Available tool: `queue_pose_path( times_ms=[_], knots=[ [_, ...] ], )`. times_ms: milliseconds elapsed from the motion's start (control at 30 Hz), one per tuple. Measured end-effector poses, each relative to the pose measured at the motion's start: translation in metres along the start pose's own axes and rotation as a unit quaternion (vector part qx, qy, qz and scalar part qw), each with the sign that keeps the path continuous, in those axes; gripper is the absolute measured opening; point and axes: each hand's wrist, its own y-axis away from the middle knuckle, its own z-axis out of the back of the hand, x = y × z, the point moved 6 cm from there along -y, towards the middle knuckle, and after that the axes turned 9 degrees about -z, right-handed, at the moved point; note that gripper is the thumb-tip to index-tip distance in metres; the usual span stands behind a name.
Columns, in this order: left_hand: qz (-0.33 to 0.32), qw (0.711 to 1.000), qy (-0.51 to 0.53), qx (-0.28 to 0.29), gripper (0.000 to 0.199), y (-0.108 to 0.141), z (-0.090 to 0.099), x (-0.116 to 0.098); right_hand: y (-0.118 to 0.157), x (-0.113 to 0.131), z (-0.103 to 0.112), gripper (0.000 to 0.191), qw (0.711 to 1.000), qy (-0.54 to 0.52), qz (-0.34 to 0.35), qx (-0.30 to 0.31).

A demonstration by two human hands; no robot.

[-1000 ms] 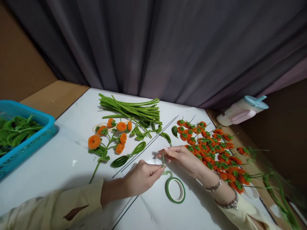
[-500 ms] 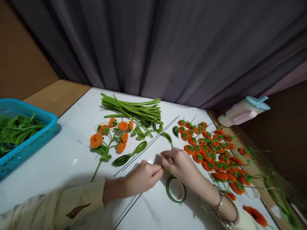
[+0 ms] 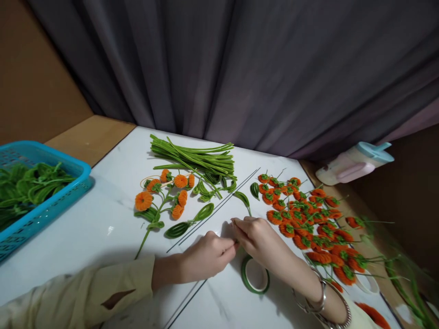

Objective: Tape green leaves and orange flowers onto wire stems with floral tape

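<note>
My left hand (image 3: 210,257) and my right hand (image 3: 259,237) meet over the table, thumbs and forefingers pinched close together. Whatever lies between the fingertips is too small or hidden to make out. A curved green leaf (image 3: 242,199) has its stem running down behind my right hand; whether that hand holds it I cannot tell. Just below my right hand lies a roll of green tape (image 3: 244,274). Left of my hands rest a pair of fuzzy green leaves (image 3: 178,230) and a branch with orange pipe-cleaner persimmons (image 3: 143,201).
A bundle of green stems (image 3: 195,155) lies at the back. Many orange persimmons (image 3: 318,233) on wire stems spread over the right side. A blue basket (image 3: 73,194) of green leaves stands at left. A cup (image 3: 353,164) with a blue lid is at the right rear.
My view has turned slightly, so everything sits a little further right. Both hands stay pinched together, with the right fingers shifted slightly.
</note>
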Motion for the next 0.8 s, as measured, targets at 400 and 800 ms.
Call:
queue_pose_path(
  times_ms=[400, 800],
  knots=[
    [0.060, 0.986, 0.151, -0.035, 0.039, -0.008, 0.011, -0.006, -0.045, 0.052, 0.059, 0.024, 0.983, 0.058, 0.104, -0.137],
    [0.126, 0.975, 0.183, 0.000, 0.041, -0.007, 0.015, -0.002, -0.130, 0.110, 0.043, 0.021, 0.950, -0.063, 0.307, 0.010]
  ],
)
